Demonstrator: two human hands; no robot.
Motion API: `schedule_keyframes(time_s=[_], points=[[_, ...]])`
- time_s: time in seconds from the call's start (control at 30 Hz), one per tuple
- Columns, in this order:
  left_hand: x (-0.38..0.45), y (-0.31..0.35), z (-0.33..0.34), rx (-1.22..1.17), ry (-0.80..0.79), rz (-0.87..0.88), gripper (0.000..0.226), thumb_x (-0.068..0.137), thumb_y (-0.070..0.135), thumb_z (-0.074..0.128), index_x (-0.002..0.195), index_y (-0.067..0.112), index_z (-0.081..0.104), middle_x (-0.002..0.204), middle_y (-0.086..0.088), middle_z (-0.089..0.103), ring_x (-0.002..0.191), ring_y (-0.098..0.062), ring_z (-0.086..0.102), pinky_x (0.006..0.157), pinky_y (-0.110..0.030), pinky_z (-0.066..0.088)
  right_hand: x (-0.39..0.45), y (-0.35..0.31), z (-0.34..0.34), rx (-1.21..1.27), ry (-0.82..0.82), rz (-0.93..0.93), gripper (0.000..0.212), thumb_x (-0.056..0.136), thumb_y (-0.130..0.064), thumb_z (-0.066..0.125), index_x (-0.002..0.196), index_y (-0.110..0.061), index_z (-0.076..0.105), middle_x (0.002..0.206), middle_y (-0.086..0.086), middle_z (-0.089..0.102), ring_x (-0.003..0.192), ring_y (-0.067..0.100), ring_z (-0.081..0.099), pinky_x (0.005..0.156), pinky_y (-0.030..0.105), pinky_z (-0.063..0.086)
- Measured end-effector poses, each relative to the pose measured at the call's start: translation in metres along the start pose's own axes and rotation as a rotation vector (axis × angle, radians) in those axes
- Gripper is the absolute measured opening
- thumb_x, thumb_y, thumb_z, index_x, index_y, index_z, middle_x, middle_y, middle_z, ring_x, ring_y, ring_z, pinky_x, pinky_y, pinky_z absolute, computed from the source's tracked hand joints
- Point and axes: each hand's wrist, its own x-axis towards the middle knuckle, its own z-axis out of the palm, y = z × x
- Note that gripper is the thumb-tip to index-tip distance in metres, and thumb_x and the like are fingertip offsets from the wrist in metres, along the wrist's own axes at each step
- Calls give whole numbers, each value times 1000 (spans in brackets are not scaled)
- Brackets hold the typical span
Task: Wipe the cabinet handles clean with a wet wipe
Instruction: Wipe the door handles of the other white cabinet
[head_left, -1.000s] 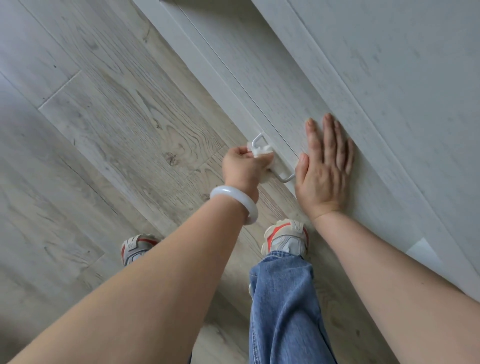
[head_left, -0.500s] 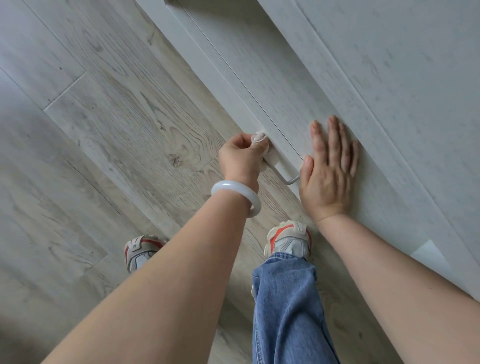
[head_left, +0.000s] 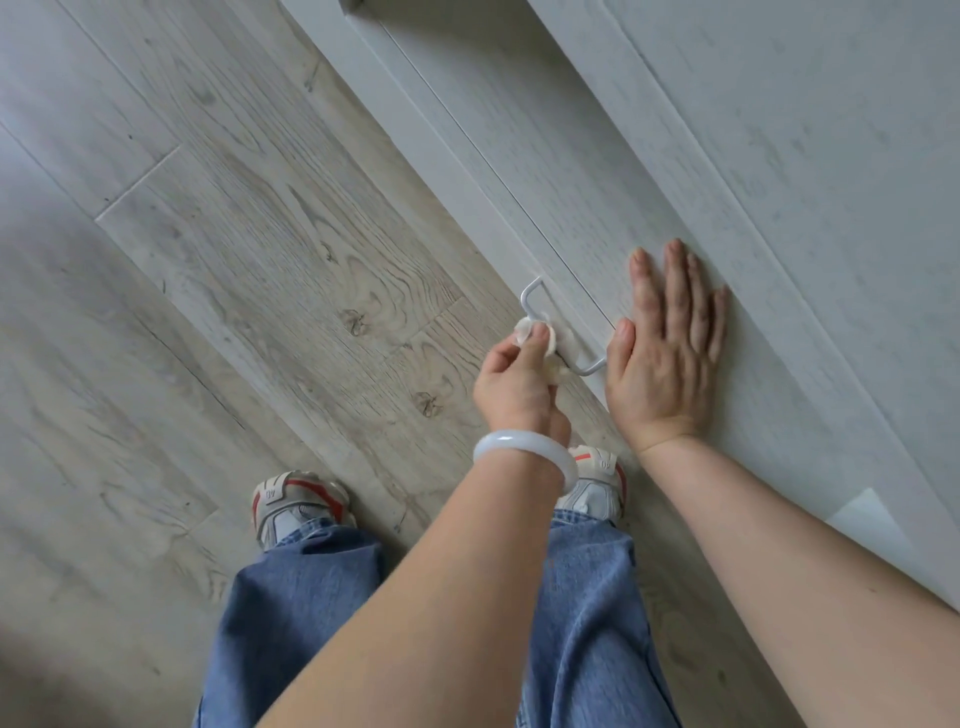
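Note:
A thin metal loop handle (head_left: 531, 292) sticks out from the pale grey cabinet front (head_left: 571, 171). My left hand (head_left: 514, 384), with a white bangle on its wrist, pinches a crumpled white wet wipe (head_left: 551, 340) wrapped round the middle of the handle's bar. The bar's far corner and near end show on either side of the wipe. My right hand (head_left: 667, 343) lies flat on the cabinet front just right of the handle, fingers straight, thumb beside the handle's near end.
Grey wood-look floor (head_left: 249, 260) spreads to the left. My jeans (head_left: 311, 613) and two sneakers (head_left: 298, 501) stand close to the cabinet base. A wider cabinet panel (head_left: 831, 130) fills the upper right.
My left hand slid with the wipe from the handle's far corner back toward its middle, uncovering the far bend. My right hand stayed flat on the cabinet.

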Motion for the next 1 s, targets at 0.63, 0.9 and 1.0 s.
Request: schedule_keyframes(time_s=[0.63,0.9,1.0], points=[[-4,-45,-12,127,-187,-51,22,89,1,66,111,0,68,94,-10,70,82,-16,64,77,-27,52,0,1,3,-13,-6,30,31,90,-20,51,114,-7,65,119,18,65,111,33,61,115,21,3],[0,-42,-9,123,-251,-103,15,89,4,67,104,2,69,89,-10,68,74,-14,62,68,-24,51,0,1,4,-17,-11,32,33,91,-21,49,117,-8,64,123,19,63,113,34,60,112,28,10],[8,-30,-12,291,-301,-93,4,90,4,66,93,2,68,75,-8,64,64,-14,57,60,-24,48,-2,2,6,-5,-61,63,41,95,-25,44,133,-13,55,136,17,55,126,33,52,117,25,-1]])
